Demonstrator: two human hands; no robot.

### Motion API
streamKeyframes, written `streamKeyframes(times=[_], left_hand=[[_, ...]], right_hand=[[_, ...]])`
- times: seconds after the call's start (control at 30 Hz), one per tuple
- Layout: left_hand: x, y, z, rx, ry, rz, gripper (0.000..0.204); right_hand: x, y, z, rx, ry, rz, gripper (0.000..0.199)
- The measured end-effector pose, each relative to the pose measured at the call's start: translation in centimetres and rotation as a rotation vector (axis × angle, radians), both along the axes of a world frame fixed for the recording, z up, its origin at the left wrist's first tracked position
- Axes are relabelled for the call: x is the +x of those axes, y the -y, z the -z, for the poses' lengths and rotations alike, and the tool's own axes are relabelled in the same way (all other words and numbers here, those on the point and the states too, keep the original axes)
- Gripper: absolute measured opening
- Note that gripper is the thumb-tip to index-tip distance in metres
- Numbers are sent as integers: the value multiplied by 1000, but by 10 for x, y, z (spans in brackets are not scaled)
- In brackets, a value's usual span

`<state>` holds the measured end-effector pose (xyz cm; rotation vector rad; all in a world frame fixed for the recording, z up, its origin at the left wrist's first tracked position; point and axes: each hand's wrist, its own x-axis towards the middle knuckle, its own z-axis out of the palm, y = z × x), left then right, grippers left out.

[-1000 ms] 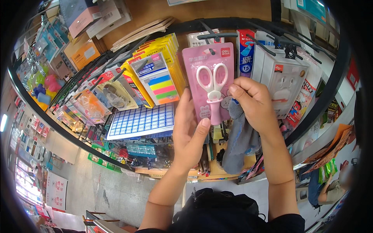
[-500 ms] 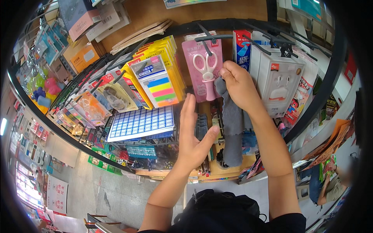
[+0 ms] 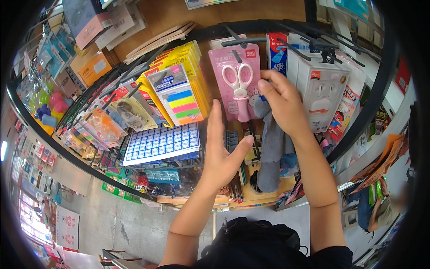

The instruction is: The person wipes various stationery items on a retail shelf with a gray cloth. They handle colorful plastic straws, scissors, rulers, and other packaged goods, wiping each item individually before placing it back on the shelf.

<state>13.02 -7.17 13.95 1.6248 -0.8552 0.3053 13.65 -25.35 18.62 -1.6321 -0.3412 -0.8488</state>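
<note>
Hung back on its hook, the scissors pack (image 3: 236, 83), light and stiff, is pinched at its edge by right fingers (image 3: 268, 87); left hand (image 3: 221, 150) is spread empty.

My left hand (image 3: 221, 154) and right hand (image 3: 282, 105) are both bare: no gloves, rings, watch or bands that I can see. Both forearms are uncovered up from the wrists. Near the lower edge, a dark, black-looking sleeve (image 3: 329, 256) starts on my right arm around the elbow; on my left arm only a thin dark strip of fabric shows at the very bottom. Between my arms sits a black, rumpled bulk of cloth (image 3: 255, 244) with a short cord or zip pull; I cannot tell whether it's clothing or a bag.
</note>
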Motion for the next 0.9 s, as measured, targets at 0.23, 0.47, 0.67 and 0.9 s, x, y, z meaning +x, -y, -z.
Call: streamKeyframes(times=[0.23,0.47,0.67,0.9], left_hand=[[19,14,0,-145,-70,108,88],[25,18,-8,-335,-199,112,26],[23,17,-8,-413,-123,43,18],[29,12,-6,-434,-97,56,19]], right_hand=[[6,8,-4,-19,-15,-98,15],[1,7,-5,21,-37,-90,16],[27,15,-1,126,-7,-85,38],[32,11,-15,93,-216,-163,34]])
